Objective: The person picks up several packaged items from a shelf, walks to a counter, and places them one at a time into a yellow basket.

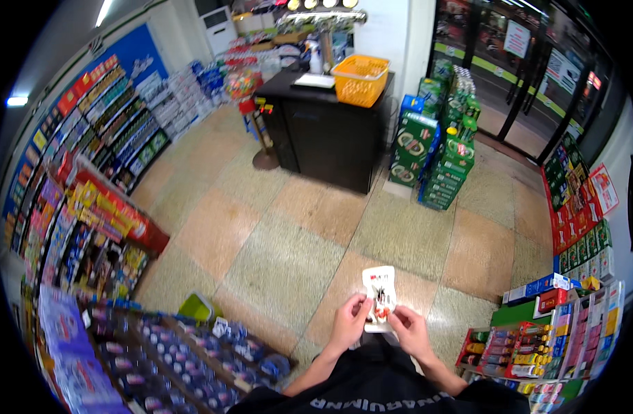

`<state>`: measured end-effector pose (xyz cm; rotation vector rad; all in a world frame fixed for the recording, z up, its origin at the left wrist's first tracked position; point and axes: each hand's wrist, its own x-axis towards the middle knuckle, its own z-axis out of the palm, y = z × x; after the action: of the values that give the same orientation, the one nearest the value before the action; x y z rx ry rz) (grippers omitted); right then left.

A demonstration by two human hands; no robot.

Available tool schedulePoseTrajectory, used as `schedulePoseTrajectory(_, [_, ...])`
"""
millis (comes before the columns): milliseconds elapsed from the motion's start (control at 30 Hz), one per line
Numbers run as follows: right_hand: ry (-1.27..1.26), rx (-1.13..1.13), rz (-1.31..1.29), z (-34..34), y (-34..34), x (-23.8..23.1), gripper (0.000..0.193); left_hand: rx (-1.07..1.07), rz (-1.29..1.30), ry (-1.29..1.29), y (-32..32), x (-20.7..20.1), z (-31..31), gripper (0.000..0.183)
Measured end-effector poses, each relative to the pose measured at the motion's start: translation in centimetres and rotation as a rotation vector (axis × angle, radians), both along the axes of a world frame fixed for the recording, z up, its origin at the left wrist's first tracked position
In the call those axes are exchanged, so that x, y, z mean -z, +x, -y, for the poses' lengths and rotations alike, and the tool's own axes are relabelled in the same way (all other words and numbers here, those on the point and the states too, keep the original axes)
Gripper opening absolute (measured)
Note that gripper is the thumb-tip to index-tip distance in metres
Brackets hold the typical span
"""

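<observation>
In the head view I see my left hand and right hand both pinching a small white pouch with red and dark print, held upright near me above the tiled floor. Far ahead stands a black counter bearing an orange basket; green cartons stack at its right, and shelves of colourful packets line the left.

Both hands, left and right, pinch white snack packet above tiled floor.
</observation>
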<state>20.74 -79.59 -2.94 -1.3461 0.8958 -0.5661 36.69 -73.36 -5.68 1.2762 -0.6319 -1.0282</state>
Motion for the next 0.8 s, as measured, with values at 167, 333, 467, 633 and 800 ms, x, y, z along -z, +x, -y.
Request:
schedulePoseTrajectory(167, [0.075, 0.130, 0.119, 7.3, 3.5, 2.6, 0.021, 0.172, -0.046, 0.020, 3.9, 1.6, 8.5, 0.025])
schedulePoseTrajectory(333, [0.043, 0.130, 0.194, 17.5, 8.9, 2.1, 0.022, 0.161, -0.026, -0.002, 8.4, 0.8, 18.0, 0.026])
schedulePoseTrajectory(467, [0.000, 0.057, 0.286, 26.2, 14.2, -0.3, 0.025, 0.098, 0.034, -0.072, 13.1, -2.2, 25.6, 0.025])
schedulePoseTrajectory(633, [-0.110, -0.069, 0.260, 35.4, 20.4, -0.2, 0.037, -0.088, -0.047, -0.099, 17.8, -2.4, 32.5, 0.023])
schedulePoseTrajectory(800, [-0.219, -0.178, 0.054, 41.0, 25.1, 1.3, 0.040, -0.105, 0.002, 0.047, 22.7, -0.6, 36.8, 0.022])
